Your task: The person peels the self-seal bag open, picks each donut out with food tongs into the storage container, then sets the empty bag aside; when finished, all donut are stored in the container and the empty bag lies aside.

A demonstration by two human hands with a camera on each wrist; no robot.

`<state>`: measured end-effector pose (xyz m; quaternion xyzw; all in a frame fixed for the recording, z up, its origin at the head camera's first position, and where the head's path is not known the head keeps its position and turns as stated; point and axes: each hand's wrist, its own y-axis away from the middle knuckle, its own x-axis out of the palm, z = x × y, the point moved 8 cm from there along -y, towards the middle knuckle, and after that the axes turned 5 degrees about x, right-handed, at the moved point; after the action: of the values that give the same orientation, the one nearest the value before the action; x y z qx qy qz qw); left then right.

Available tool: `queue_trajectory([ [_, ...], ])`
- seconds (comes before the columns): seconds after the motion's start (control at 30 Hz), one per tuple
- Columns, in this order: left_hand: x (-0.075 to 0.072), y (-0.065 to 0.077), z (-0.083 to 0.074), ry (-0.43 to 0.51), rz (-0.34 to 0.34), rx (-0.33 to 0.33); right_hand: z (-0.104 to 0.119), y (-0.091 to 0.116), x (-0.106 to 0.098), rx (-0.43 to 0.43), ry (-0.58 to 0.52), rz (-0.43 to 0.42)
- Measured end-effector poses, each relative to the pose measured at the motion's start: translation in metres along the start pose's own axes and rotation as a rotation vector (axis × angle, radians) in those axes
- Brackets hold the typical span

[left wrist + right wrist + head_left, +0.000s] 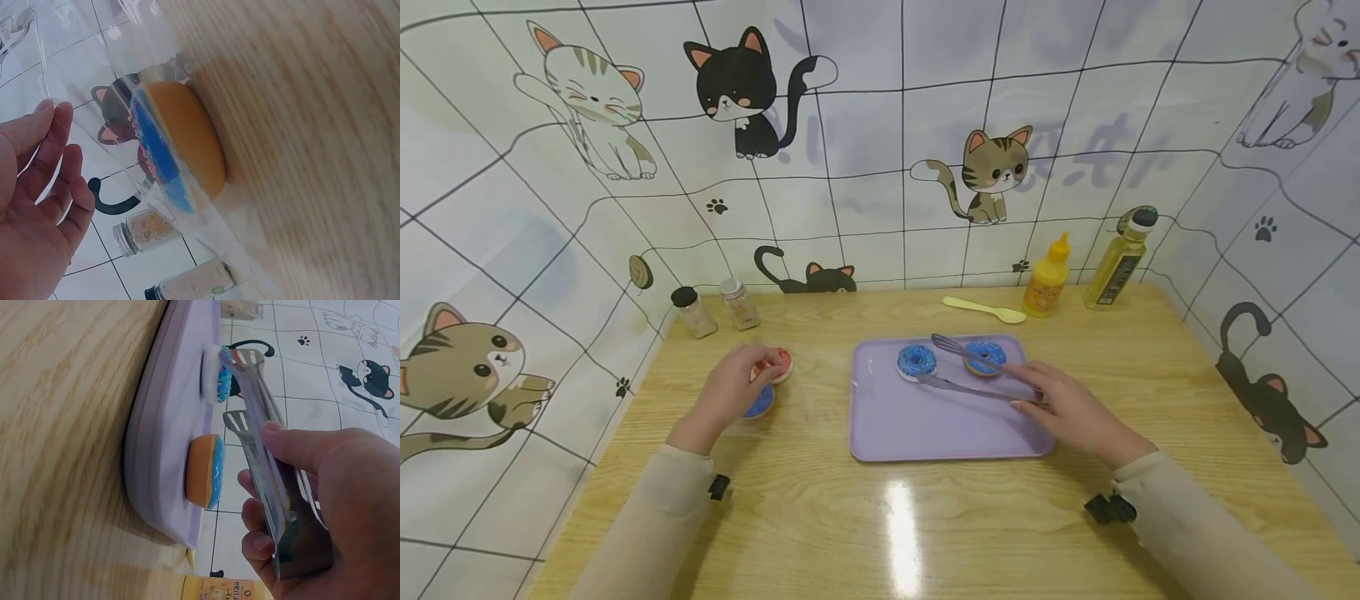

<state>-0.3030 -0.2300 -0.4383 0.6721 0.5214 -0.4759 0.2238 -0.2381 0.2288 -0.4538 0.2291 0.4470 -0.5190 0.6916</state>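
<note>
At the left, my left hand is over a red-topped donut and a blue-topped donut. The left wrist view shows its thumb and forefinger pinching clear plastic film, with a blue-topped donut behind or inside the film; which one, I cannot tell. My right hand grips metal tongs, their arms spread apart over the purple tray. On the tray lie a blue-sprinkled white donut and a blue-topped donut with a tan base. The tong tips hold neither.
Behind the left hand stand a black-capped jar and a silver-capped jar. A yellow-green spoon lies behind the tray, near a yellow squeeze bottle and an oil bottle. Cat-patterned sheeting backs the wooden table.
</note>
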Motion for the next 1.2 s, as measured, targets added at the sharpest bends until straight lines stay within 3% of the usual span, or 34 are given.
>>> queue_trajectory([
  [0.23,0.000,-0.001,0.000,-0.001,-0.006,0.003,0.016,0.002,-0.002,-0.059,-0.026,-0.047],
  [0.63,0.002,-0.005,0.001,0.007,0.003,-0.015,0.063,-0.012,0.013,-0.182,-0.043,0.020],
  [0.83,0.003,-0.006,-0.002,0.012,0.008,-0.014,0.084,-0.025,0.031,-0.259,0.000,0.026],
  [1.2,0.000,-0.005,-0.006,0.025,0.006,-0.003,0.102,-0.053,0.071,-0.233,-0.004,0.122],
])
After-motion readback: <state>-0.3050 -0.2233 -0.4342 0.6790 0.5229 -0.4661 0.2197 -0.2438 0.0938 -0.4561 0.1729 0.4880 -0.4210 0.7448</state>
